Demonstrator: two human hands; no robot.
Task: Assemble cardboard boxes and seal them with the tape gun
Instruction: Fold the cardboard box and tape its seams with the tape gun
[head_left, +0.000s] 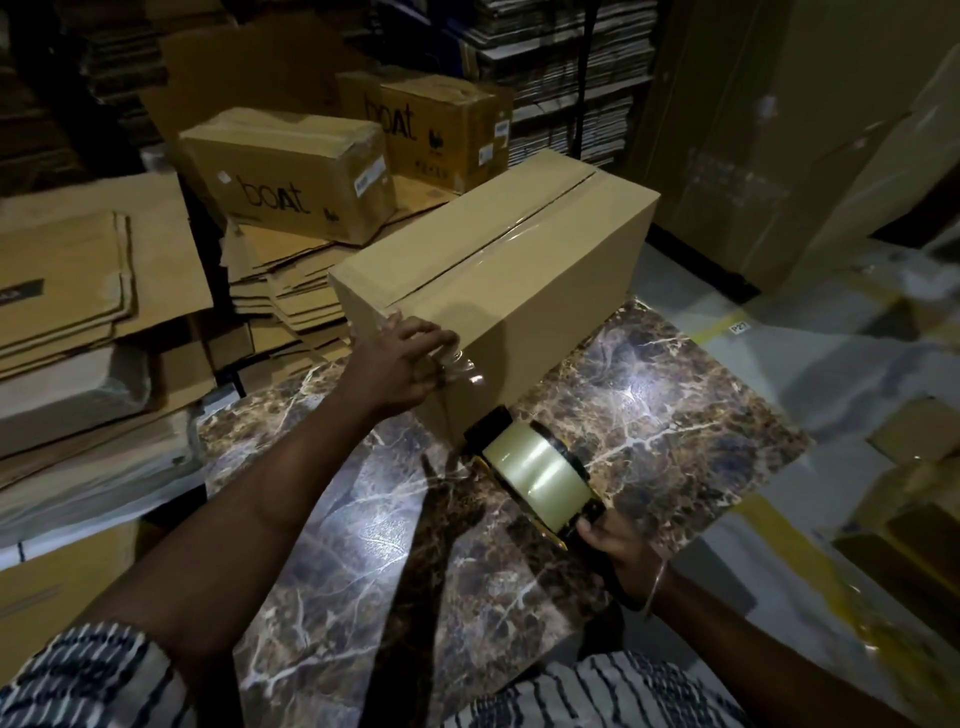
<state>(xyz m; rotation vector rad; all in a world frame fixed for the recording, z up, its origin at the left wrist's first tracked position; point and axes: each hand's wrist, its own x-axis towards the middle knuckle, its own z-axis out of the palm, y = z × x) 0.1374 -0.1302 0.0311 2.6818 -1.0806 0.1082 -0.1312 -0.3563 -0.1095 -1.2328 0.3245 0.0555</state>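
Sealing step near its end: cardboard box (498, 291) on marble table (675, 415), top seam taped; left hand (402, 366) fingers spread flat, pressing tape over near edge; right hand (615, 553) clamped on tape gun (530, 467) handle, just below those fingers; next likely tear-off.

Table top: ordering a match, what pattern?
Dark brown marble table top with white veins; head view.
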